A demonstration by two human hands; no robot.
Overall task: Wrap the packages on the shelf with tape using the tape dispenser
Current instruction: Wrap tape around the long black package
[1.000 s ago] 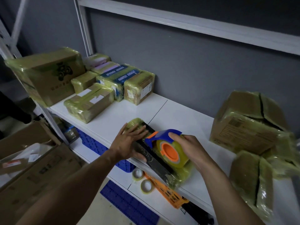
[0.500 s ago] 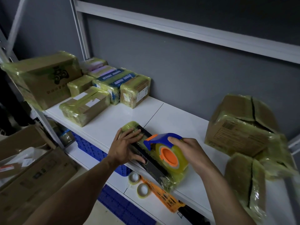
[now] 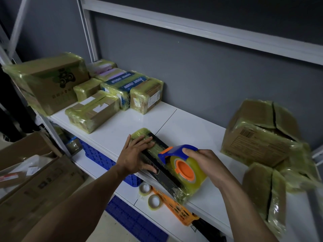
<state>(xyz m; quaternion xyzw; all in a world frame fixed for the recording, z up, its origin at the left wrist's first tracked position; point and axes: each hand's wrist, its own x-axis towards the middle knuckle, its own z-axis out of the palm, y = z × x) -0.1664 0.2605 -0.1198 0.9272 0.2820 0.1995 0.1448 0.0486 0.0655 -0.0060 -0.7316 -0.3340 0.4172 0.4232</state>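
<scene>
Tape dispenser (image 3: pixel 181 165) gripped in right hand (image 3: pixel 208 163) atop black package (image 3: pixel 162 170); left hand (image 3: pixel 136 158) flat, fingers spread, pressing it.

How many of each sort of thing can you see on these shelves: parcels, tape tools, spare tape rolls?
Tape-wrapped parcels on the top shelf: 10, seven at the left, such as the big box, one long dark parcel under the left hand, two at the right.
Tape dispenser, in the right hand: 1
Loose tape rolls, lower shelf: 2
Total: 13

Tape dispenser (image 3: pixel 181 165) atop long package (image 3: pixel 162 165) at shelf (image 3: pixel 192 130) front edge.
</scene>
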